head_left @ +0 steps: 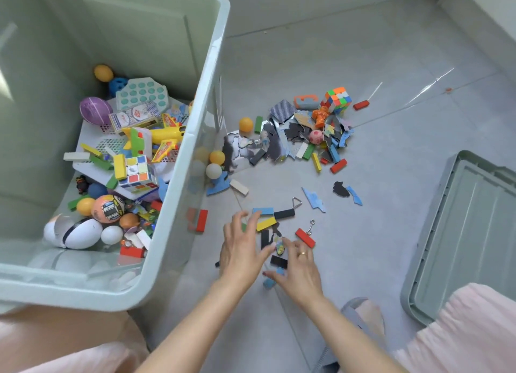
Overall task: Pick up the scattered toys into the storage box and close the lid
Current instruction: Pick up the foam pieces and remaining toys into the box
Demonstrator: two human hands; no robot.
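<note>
The pale green storage box (208, 74) stands open at the left, holding several balls, blocks, a yellow toy plane and a puzzle cube. Its lid (469, 233) lies on the floor at the right. My left hand (241, 247) spreads its fingers over a yellow block (266, 224) and a blue block (263, 210). My right hand (300, 272) arches over a black block (278, 261), beside a red block (305, 237). A small figure (280, 247) lies between the two hands. Neither hand plainly grips anything.
A pile of puzzle pieces and blocks (296, 138) lies further out with a puzzle cube (336, 97). An orange ball (245, 124) and a red block (201, 220) sit beside the box wall. My knees in pink cloth frame the bottom.
</note>
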